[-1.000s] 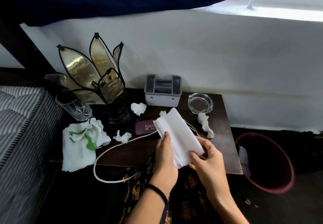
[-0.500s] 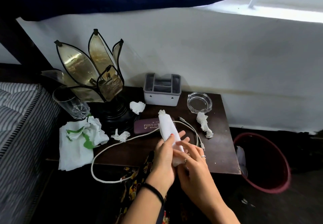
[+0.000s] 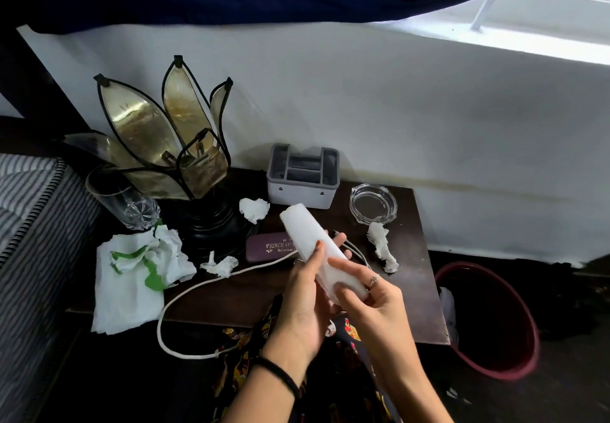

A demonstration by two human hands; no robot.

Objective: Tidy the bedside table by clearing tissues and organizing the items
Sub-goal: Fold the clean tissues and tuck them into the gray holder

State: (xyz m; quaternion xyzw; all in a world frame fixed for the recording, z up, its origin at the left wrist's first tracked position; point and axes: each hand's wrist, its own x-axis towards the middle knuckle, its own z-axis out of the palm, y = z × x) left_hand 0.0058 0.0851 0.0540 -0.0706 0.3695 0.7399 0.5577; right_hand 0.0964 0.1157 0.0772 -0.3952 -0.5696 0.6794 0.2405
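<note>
Tissue: folded white tissue (image 3: 318,247) is held above the front of the bedside table (image 3: 414,294); it is rolled or folded into a long narrow strip; its long axis runs from the hands up and away to the left, the free end pointing toward the grey organiser box (image 3: 303,176)
Left hand: left hand (image 3: 302,294) grips the strip from its left side, thumb laid on top and fingers curled behind it
Right hand: right hand (image 3: 366,300) pinches the near end from the right, thumb on the upper face, ringed fingers wrapped beneath
Key relation: both hands share the lower half of the strip; the upper half stands free; the right hand is the nearer one to the red waste bin (image 3: 491,320), which sits on the floor just past the table's right edge; my guess is the strip goes either there or onto the table
Loose tissues: crumpled wad (image 3: 253,208) by the lamp base; twisted scrap (image 3: 220,263) beside the white cable (image 3: 198,290); twisted piece (image 3: 383,246) just in front of the glass ashtray (image 3: 373,204); big white-and-green crumpled paper (image 3: 138,267) hanging over the left edge
Other items: petal-shaped lamp (image 3: 165,138); drinking glass (image 3: 122,201) at the left
Writing: maroon case (image 3: 269,247) reads "PRINCE" in gold; the rest is hidden or too small to read
Progress: judged early; no wad is cleared yet
</note>
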